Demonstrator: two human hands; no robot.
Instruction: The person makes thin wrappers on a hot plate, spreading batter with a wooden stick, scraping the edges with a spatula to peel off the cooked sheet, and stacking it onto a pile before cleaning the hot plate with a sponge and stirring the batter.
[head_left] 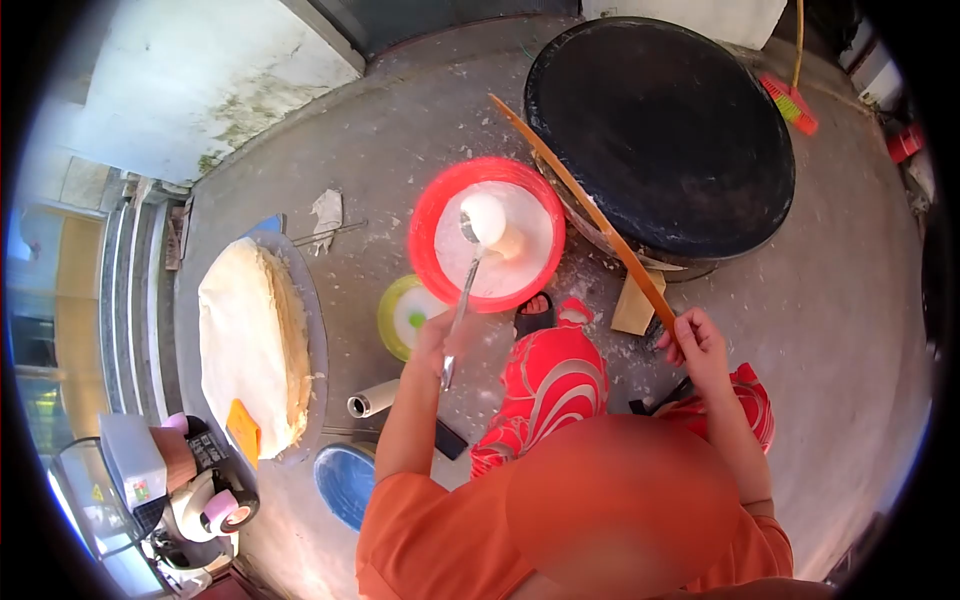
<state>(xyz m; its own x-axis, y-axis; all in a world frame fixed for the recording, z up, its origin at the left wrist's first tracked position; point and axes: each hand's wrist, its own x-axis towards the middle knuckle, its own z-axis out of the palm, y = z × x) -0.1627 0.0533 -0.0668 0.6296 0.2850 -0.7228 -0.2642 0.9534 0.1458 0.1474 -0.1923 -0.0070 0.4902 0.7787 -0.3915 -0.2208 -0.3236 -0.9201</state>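
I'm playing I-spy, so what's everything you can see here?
Basin: one, red, middle
Ladle: one, silver, over basin
Griddle: one, black, top right
Stick: one, orange-brown, across griddle's edge
Bowl: one, yellow-green, left of basin
Flat cakes: one stack, cream, left
Scraper: one, orange, on stack
Flask: one, silver, below bowl
Bucket: one, blue, below flask
Flat thing: one, black, beside flask
Cloth: one, whitish, floor
Broom: one, red-and-yellow, top right
Board: one, tan, below griddle
Steps: several, grey, far left
Vehicle: one, mixed colours, bottom left
Wall: one, white, top left
Trousers: one pair, red, bottom middle
Shirt: one, orange, bottom
Left hand: one, on ladle
Right hand: one, on stick
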